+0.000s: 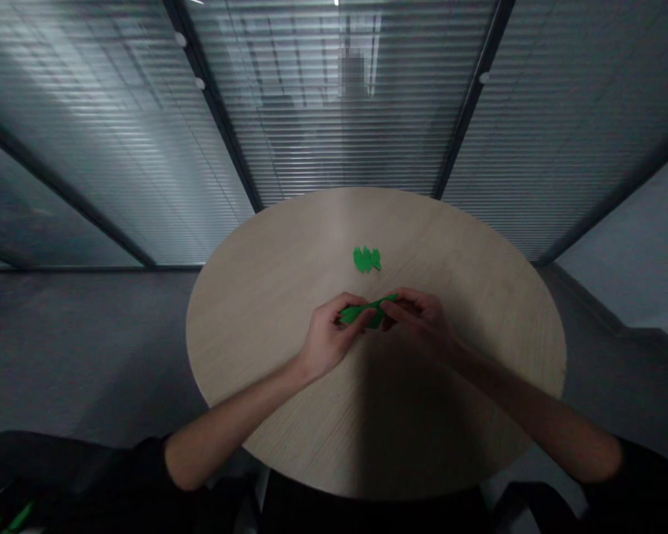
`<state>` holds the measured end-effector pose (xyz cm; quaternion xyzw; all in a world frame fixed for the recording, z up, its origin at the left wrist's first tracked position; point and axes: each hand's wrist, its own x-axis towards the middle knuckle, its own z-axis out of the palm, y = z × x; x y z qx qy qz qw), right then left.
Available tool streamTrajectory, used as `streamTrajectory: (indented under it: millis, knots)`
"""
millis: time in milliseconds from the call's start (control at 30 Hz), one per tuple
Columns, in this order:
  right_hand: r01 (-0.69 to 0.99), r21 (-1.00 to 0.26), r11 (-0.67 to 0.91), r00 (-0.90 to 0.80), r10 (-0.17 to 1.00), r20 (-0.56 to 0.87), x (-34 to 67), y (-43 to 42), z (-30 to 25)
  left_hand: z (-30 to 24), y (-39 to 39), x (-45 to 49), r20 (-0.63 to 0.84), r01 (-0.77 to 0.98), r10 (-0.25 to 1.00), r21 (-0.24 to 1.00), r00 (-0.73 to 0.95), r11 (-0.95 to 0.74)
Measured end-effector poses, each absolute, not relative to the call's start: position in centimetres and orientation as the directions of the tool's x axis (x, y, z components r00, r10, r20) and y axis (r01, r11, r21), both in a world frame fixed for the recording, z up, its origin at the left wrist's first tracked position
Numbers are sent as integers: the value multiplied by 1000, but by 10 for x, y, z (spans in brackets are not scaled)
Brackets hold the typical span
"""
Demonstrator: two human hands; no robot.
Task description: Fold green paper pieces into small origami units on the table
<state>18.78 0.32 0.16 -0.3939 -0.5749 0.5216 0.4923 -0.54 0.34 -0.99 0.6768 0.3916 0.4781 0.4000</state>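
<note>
The round table [245,326] is open all round; only small green pieces [367,259], seemingly flat, lie past centre

Forearms bare, converging forward; left hand [327,337] and right hand [423,319] close together, fingers curled in pinch.

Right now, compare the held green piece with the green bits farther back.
The held piece sits pinched by left hand and right hand; the loose bits lie untouched on the table. The held piece is long and narrow; the loose bits form a jagged cluster. Both are green.
</note>
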Motion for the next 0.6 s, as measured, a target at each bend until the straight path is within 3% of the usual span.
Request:
streamTrajectory:
  millis: [433, 600]
  knots:
    - [-73, -986, 147, -204, 966, 159, 188, 3, 2, -6, 4, -5, 430, 172, 875, 866, 223, -469]
    - [-32, -985, 170, -176, 969, 173, 190, 5, 1, -5, 3, -5, 400, 167, 889, 883, 222, -439]
